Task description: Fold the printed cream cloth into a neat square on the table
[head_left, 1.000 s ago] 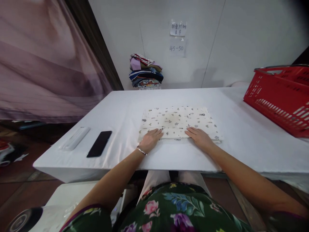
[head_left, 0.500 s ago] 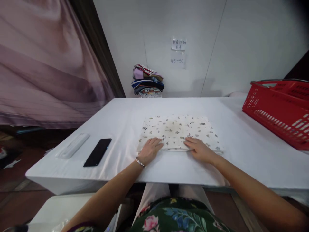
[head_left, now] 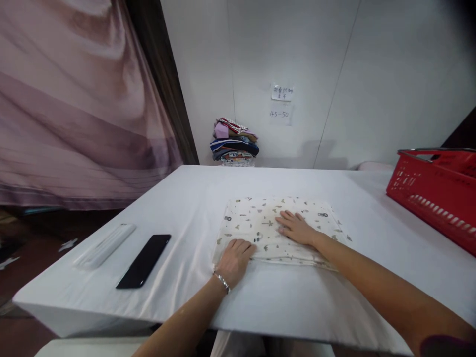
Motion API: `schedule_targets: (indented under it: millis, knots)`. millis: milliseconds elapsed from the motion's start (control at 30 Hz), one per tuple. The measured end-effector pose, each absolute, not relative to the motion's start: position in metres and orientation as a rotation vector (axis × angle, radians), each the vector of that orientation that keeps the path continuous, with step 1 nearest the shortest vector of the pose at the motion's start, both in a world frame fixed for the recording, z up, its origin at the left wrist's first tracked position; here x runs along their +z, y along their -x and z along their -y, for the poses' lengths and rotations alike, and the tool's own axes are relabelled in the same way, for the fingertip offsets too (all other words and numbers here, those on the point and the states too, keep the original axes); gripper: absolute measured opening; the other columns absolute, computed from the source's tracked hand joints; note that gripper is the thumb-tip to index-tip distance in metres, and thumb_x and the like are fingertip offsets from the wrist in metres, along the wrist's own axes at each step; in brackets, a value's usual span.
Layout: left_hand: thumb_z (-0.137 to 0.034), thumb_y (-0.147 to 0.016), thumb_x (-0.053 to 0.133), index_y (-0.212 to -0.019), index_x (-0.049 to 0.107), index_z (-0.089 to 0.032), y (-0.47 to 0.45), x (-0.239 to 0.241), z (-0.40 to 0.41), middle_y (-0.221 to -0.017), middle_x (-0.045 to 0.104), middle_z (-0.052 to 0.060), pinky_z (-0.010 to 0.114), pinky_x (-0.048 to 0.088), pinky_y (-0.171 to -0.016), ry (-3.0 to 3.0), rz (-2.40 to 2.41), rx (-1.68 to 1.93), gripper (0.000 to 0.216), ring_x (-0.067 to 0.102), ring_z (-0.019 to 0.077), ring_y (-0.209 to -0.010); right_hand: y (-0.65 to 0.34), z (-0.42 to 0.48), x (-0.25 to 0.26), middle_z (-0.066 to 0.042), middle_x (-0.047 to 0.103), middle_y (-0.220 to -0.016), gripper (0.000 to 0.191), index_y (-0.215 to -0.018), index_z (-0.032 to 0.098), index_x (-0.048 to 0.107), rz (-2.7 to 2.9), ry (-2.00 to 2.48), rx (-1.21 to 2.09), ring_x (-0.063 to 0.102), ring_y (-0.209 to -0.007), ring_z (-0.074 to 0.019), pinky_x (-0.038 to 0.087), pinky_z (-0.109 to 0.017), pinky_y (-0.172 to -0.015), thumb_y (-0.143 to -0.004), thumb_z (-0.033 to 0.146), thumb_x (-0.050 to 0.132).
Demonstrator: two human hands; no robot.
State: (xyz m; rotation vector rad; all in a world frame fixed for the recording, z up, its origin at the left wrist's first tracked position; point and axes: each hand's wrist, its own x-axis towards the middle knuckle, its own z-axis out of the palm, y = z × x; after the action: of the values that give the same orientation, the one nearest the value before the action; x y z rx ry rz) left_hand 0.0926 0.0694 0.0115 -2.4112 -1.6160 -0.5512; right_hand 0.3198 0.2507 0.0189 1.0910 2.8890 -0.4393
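A folded white cloth (head_left: pixel 249 223) printed with small leaf-like and dark motifs lies flat in front of me, with layers showing along its near edge. My left hand (head_left: pixel 235 260), a silver bracelet at its wrist, rests on the cloth's near left corner. Its fingers are slightly bent on top of the fabric, and the thumb is hidden. Flat on the middle of the cloth, palm down and fingers spread, lies my right hand (head_left: pixel 296 228). Nothing is held in it.
On the white-covered table (head_left: pixel 178 198), a black phone (head_left: pixel 144 261) and a white elongated object (head_left: pixel 106 246) lie to the left. A red basket (head_left: pixel 439 193) stands at the right. Behind the far edge rises a stack of folded fabrics (head_left: pixel 235 144). A pink curtain (head_left: pixel 82 99) hangs at left.
My right hand has moved from the cloth's near edge forward onto its middle and spread out. The left hand stays at the near left corner. The view has tilted upward.
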Motion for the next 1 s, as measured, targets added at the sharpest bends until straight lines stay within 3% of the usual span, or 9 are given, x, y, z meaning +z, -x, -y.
schedule_targets:
  millis: [167, 433, 633, 767, 1000]
  knots:
    - [-0.007, -0.083, 0.043, -0.098, 0.058, -0.02, -0.092, 0.011, -0.071, -0.092, 0.06, 0.004, 0.034, 0.038, -0.081, 2.426, 1.644, -0.615, 0.025, 0.048, 0.0179, -0.088, -0.289, -0.276, 0.026, 0.001, 0.003, -0.15, 0.07, -0.141, 0.03, 0.021, -2.987, -1.027, -0.321, -0.001, -0.136, -0.0257, 0.0, -0.046, -0.108, -0.082, 0.067, 0.013]
    - [-0.011, -0.084, 0.044, -0.099, 0.058, -0.021, -0.091, 0.007, -0.071, -0.091, 0.06, 0.003, 0.034, 0.038, -0.081, 2.401, 1.698, -0.689, 0.023, 0.049, 0.0166, -0.088, -0.258, -0.304, 0.014, -0.005, 0.008, -0.15, 0.076, -0.141, 0.027, 0.024, -2.91, -1.106, -0.355, 0.003, -0.136, -0.0284, 0.005, -0.052, -0.106, -0.08, 0.07, 0.011]
    - [-0.01, -0.083, 0.044, -0.102, 0.058, -0.021, -0.091, 0.006, -0.068, -0.094, 0.062, 0.003, 0.034, 0.039, -0.082, 2.323, 1.77, -0.753, 0.026, 0.049, 0.0169, -0.09, -0.207, -0.296, 0.023, -0.003, 0.009, -0.149, 0.071, -0.141, 0.026, 0.023, -3.027, -0.696, -0.432, 0.003, -0.136, -0.0239, -0.001, -0.045, -0.108, -0.083, 0.066, 0.017]
    - [-0.006, -0.082, 0.041, -0.103, 0.059, -0.022, -0.089, 0.007, -0.066, -0.102, 0.062, 0.003, 0.035, 0.039, -0.085, 2.219, 1.851, -0.82, 0.032, 0.049, 0.0179, -0.096, -0.185, -0.306, 0.019, -0.004, 0.011, -0.149, 0.074, -0.141, 0.024, 0.025, -2.948, -0.75, -0.465, 0.004, -0.136, -0.026, 0.0, -0.048, -0.107, -0.082, 0.068, 0.017]
    - [-0.001, -0.081, 0.038, -0.101, 0.06, -0.023, -0.085, 0.007, -0.065, -0.1, 0.061, 0.004, 0.036, 0.04, -0.082, 2.214, 1.97, -0.791, 0.036, 0.05, 0.0189, -0.095, -0.145, -0.305, 0.023, -0.003, 0.009, -0.15, 0.073, -0.142, 0.025, 0.022, -3.037, -0.68, -0.416, 0.003, -0.136, -0.0255, 0.0, -0.047, -0.107, -0.082, 0.067, 0.014]
